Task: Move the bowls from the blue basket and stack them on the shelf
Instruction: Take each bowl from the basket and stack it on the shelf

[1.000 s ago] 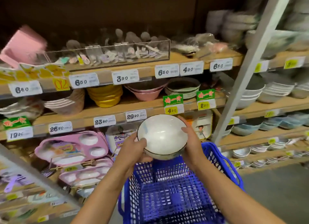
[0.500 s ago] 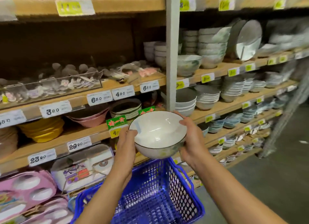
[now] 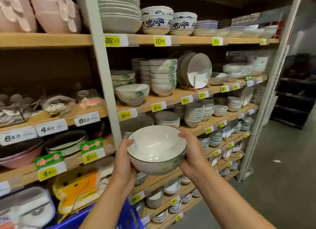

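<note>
I hold a white bowl (image 3: 156, 149) with a thin dark rim and faint green marks between both hands, in front of the shelving. My left hand (image 3: 124, 162) grips its left side and my right hand (image 3: 191, 153) cups its right side. A matching single bowl (image 3: 132, 94) stands on the wooden shelf (image 3: 171, 99) above, beside a stack of like bowls (image 3: 163, 76). Only a corner of the blue basket (image 3: 126, 216) shows at the bottom edge, below my left forearm.
A pale metal upright (image 3: 102, 75) divides the shelving just left of the bowl. A plate on a wooden stand (image 3: 199, 70) sits right of the bowl stack. Lower shelves carry stacked small bowls (image 3: 194, 113). Grey floor (image 3: 273, 186) lies to the right.
The view has swung up and to the right, away from the basket. The bowl has risen with both hands from above the basket to in front of the bowl shelves.
</note>
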